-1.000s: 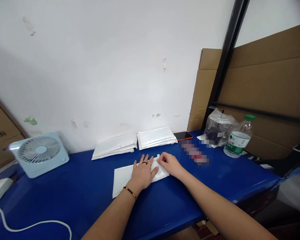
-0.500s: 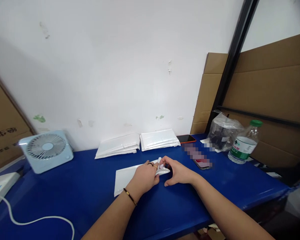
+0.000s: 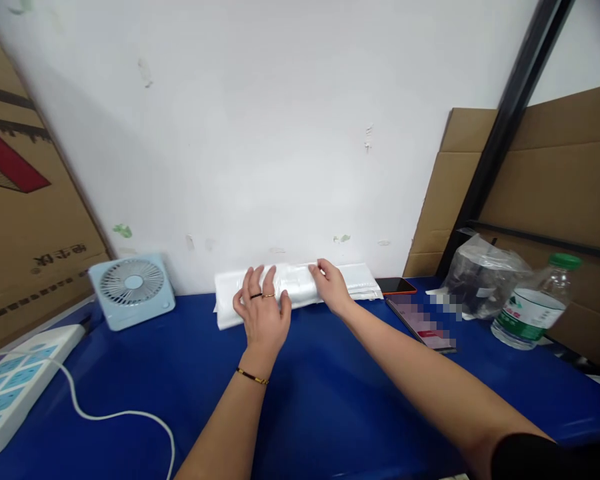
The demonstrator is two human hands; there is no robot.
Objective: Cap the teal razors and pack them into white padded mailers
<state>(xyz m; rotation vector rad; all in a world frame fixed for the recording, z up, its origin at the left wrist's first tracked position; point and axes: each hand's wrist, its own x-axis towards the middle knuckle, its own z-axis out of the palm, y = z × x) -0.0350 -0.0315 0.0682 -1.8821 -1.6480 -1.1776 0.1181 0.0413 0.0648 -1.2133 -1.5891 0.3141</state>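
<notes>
A flat white plastic packet lies against the wall, over the left pile of similar packets. My left hand rests on it with fingers spread, palm down; rings and a bracelet show on that side. At the packet's right end my right hand pinches its edge between thumb and fingers. Just to the right, partly behind that hand, is another pile of white packets. Most of the left pile is hidden beneath the packet and my left hand.
A light blue fan stands left, near a white power strip and a white cable. To the right are an orange-edged phone, a second phone, a bagged dark cup and a green-capped bottle on the blue table.
Both hands have carried the packet from mid-table back to the left pile by the wall. My left hand's fingers have spread out. The view has shifted left.
</notes>
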